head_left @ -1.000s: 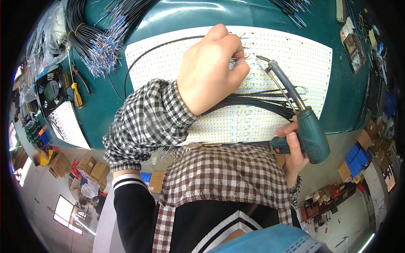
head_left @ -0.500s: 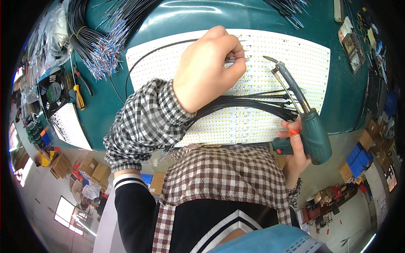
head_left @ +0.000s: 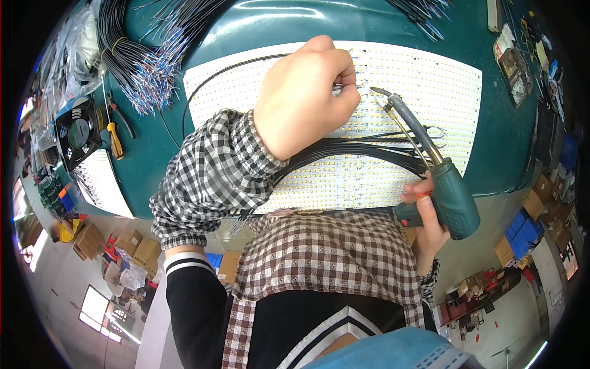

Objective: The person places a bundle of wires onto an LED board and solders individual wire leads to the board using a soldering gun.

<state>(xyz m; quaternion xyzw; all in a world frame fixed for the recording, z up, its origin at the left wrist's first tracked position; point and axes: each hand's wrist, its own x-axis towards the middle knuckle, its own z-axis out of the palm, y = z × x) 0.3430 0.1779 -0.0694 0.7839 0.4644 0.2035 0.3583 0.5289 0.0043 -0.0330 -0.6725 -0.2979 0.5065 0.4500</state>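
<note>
My left hand (head_left: 305, 101) is closed in a pinch above the white LED board (head_left: 452, 92), which is dotted with small yellowish chips. Between its fingertips is the end of a black cable (head_left: 212, 80) that loops out to the left; the fingers partly hide it. My right hand (head_left: 428, 221) grips a green soldering gun (head_left: 456, 197) by its handle. The iron's dark tip points left, just short of the left fingertips and close over the board. A row of black wires (head_left: 350, 149) with stripped ends lies across the board below my left hand.
Bundles of black cable (head_left: 120, 55) with coloured ends lie at the far left, more wire ends (head_left: 424, 15) at the far right. A fan (head_left: 78, 132), a yellow screwdriver (head_left: 115, 141) and pliers (head_left: 125, 120) sit left. A dirty, solder-stained box (head_left: 515, 71) is at right.
The soldering gun has moved left, bringing its tip closer to my left fingertips. My left hand has shifted very slightly and still pinches the cable.
</note>
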